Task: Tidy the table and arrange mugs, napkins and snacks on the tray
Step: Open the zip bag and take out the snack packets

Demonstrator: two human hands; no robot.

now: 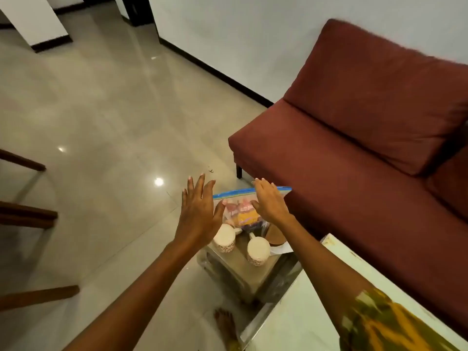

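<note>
A clear zip bag of snacks (243, 211) with a blue seal stands upright at the far end of a small tray (238, 262). Two patterned mugs sit on the tray in front of it, one at the left (225, 239) and one at the right (257, 250). A white napkin (279, 249) lies at the tray's right edge beside a brown item (276, 235). My left hand (200, 211) hovers open just left of the bag. My right hand (271, 202) rests flat against the bag's top, fingers spread.
A maroon sofa (354, 148) fills the right side close behind the tray. A white table top (304, 312) lies at the lower right. Dark wooden chair parts (27, 214) stand at the left on the glossy tile floor. A bare foot (225, 323) shows below.
</note>
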